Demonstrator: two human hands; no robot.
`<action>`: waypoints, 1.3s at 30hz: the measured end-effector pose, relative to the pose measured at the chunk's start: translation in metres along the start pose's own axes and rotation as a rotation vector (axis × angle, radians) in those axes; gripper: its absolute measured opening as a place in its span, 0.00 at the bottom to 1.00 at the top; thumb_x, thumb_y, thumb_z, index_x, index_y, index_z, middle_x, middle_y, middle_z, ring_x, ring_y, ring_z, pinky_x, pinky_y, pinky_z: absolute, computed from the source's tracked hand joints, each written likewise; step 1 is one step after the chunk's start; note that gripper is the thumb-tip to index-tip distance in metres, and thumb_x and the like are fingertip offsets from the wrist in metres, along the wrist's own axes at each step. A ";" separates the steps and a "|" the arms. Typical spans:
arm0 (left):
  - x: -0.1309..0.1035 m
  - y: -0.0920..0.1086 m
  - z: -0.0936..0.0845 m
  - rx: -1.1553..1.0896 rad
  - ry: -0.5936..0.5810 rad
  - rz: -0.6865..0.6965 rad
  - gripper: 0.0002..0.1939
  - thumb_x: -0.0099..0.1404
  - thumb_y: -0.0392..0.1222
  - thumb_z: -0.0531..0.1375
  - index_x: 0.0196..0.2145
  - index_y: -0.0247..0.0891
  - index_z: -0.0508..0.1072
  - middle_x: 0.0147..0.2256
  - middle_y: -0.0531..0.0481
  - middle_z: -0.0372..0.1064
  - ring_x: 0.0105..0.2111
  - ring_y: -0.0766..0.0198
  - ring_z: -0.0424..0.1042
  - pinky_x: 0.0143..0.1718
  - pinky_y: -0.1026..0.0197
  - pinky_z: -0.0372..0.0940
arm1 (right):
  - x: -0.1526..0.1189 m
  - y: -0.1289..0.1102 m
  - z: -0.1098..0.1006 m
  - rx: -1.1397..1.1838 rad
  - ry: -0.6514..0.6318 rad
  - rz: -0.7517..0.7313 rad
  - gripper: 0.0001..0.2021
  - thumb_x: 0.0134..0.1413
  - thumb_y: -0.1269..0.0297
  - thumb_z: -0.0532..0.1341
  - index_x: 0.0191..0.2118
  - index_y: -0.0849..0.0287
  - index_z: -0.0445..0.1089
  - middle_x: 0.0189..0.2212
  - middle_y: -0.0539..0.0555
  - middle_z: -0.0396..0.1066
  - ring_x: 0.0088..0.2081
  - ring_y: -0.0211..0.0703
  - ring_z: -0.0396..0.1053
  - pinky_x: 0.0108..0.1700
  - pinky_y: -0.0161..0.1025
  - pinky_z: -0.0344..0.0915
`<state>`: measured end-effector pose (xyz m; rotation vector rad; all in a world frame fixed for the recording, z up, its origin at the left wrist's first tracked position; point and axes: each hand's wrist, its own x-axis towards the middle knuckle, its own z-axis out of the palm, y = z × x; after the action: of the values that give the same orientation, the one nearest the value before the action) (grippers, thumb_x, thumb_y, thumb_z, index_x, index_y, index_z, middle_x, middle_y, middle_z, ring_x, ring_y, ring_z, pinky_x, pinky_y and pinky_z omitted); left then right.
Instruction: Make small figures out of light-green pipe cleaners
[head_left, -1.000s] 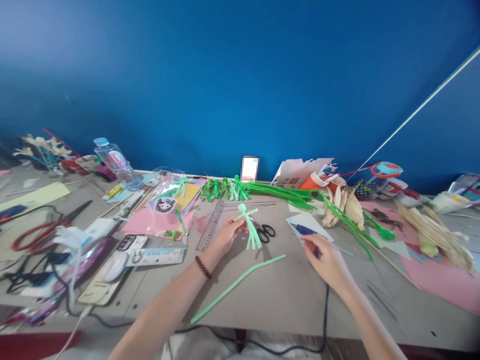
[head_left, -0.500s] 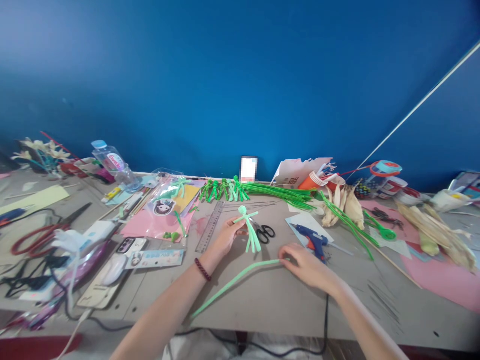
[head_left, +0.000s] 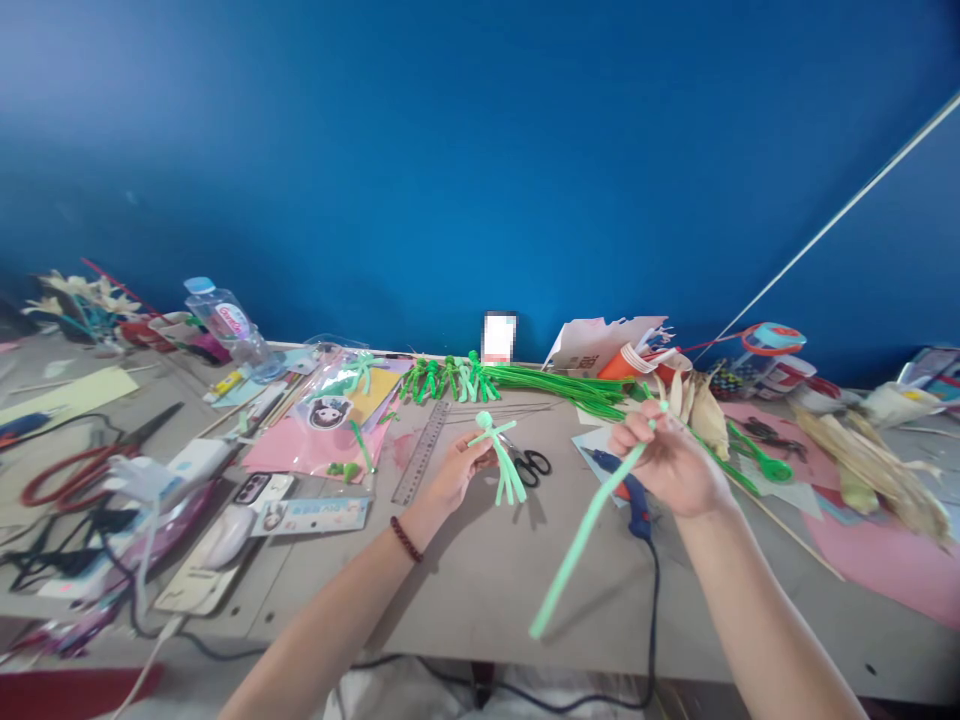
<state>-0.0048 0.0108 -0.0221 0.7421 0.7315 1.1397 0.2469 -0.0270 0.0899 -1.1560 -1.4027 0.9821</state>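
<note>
My left hand (head_left: pixel 459 470) pinches a light green pipe-cleaner figure (head_left: pixel 501 455) by one side, upright above the table. The figure has a round head, two arms and several hanging strands. In my right hand (head_left: pixel 667 455), closed, is one end of a light green pipe cleaner (head_left: pixel 589 535) that slants down to the left, its other end low over the table. Black-handled scissors (head_left: pixel 531 468) lie just behind the figure. Partly covered by my right hand, a blue glue gun (head_left: pixel 637 510) rests on the table.
More green pipe-cleaner figures (head_left: pixel 448 380) stand along the wall beside a bundle of green pipe cleaners (head_left: pixel 562 388). A ruler (head_left: pixel 420 455), a clear bag (head_left: pixel 330 410) and a water bottle (head_left: pixel 229 325) are left. Corn husks (head_left: pixel 874 465) lie right. The glue gun's cable (head_left: pixel 654 620) crosses the front.
My right hand has risen to the right, lifting the pipe cleaner's end off the table so that the strand now slants down. My left hand and the figure have barely moved.
</note>
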 end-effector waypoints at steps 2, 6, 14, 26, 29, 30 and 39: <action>-0.001 0.001 0.002 -0.001 -0.007 0.003 0.11 0.50 0.43 0.68 0.28 0.34 0.75 0.25 0.52 0.73 0.26 0.67 0.71 0.32 0.64 0.65 | 0.006 -0.024 -0.002 -0.041 0.044 -0.049 0.18 0.53 0.41 0.49 0.34 0.49 0.64 0.19 0.47 0.54 0.18 0.37 0.53 0.20 0.38 0.55; -0.003 0.003 0.005 0.001 0.011 0.005 0.11 0.48 0.43 0.69 0.28 0.34 0.75 0.25 0.52 0.72 0.26 0.68 0.71 0.31 0.65 0.64 | 0.008 -0.062 0.005 -0.194 -0.049 -0.198 0.16 0.54 0.47 0.56 0.37 0.52 0.70 0.19 0.47 0.60 0.16 0.34 0.52 0.19 0.36 0.51; -0.004 0.004 0.008 0.018 0.012 0.030 0.13 0.47 0.45 0.69 0.29 0.35 0.76 0.26 0.50 0.73 0.26 0.66 0.70 0.31 0.64 0.65 | 0.003 -0.023 0.070 -0.709 -0.320 -0.211 0.05 0.56 0.65 0.56 0.34 0.55 0.70 0.32 0.50 0.74 0.30 0.40 0.69 0.32 0.34 0.60; -0.003 0.002 0.006 0.116 -0.038 0.070 0.12 0.50 0.45 0.68 0.28 0.33 0.77 0.25 0.49 0.71 0.24 0.67 0.68 0.31 0.63 0.64 | 0.015 0.020 0.082 -0.657 -0.328 -0.217 0.05 0.55 0.67 0.58 0.32 0.56 0.71 0.29 0.50 0.73 0.33 0.41 0.68 0.36 0.35 0.60; -0.003 0.002 0.007 0.129 -0.045 0.074 0.11 0.50 0.45 0.68 0.27 0.33 0.77 0.24 0.49 0.71 0.24 0.67 0.67 0.31 0.63 0.63 | 0.015 0.021 0.084 -0.652 -0.328 -0.215 0.05 0.55 0.68 0.58 0.31 0.56 0.71 0.29 0.50 0.73 0.33 0.41 0.69 0.36 0.35 0.60; -0.003 0.002 0.007 0.132 -0.047 0.075 0.11 0.50 0.45 0.68 0.27 0.33 0.77 0.24 0.49 0.71 0.24 0.67 0.67 0.31 0.63 0.63 | 0.015 0.022 0.084 -0.651 -0.327 -0.213 0.06 0.55 0.68 0.57 0.31 0.56 0.71 0.29 0.51 0.73 0.33 0.42 0.69 0.36 0.35 0.60; -0.004 0.001 0.008 0.134 -0.043 0.073 0.10 0.50 0.44 0.68 0.26 0.34 0.77 0.24 0.50 0.71 0.24 0.67 0.67 0.30 0.63 0.63 | 0.015 0.027 0.084 -0.666 -0.307 -0.193 0.05 0.55 0.67 0.57 0.31 0.57 0.70 0.30 0.51 0.73 0.34 0.42 0.69 0.37 0.36 0.61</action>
<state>-0.0004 0.0065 -0.0162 0.9098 0.7555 1.1451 0.1671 -0.0049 0.0549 -1.3382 -2.1451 0.5755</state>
